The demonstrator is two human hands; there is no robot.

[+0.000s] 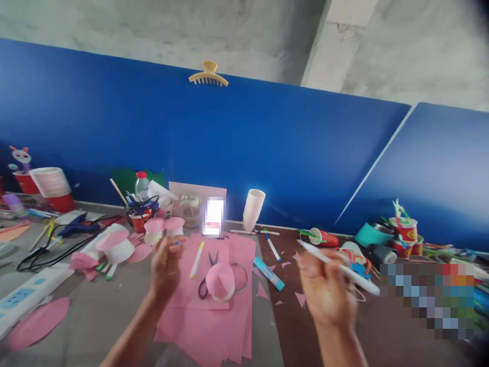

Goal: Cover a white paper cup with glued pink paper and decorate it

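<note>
Step in hand, judged from the grip: pen handling beside the paper-covered cup. For good practice, the left hand (166, 267) should steady the cup low on its white wall, since the pink paper would probably dent under pressure. The black-handled scissors (213, 259), lying under or against that cup at the lower centre of the frame, are best slid clear. The pink paper sheets (206, 331) beneath should be kept flat and square. The pink-topped cup (219, 280) rests on them, apart from both hands. The blue glue stick (269, 273), just right of the sheets, should stay outside the wrist's path. The pen's pointed end is best kept off the pink surface until aligned, as a stray mark would likely show.

Hands, left to right. The left hand, left of centre, is raised above the counter (130, 316) with fingers curled and thumb close to them. A small bluish spot shows at the fingertips; whether anything is held cannot be determined. The right hand (329, 288), lower right, is closed around the white pen (359, 279), pointed end toward upper left. The hands are well apart.
</note>
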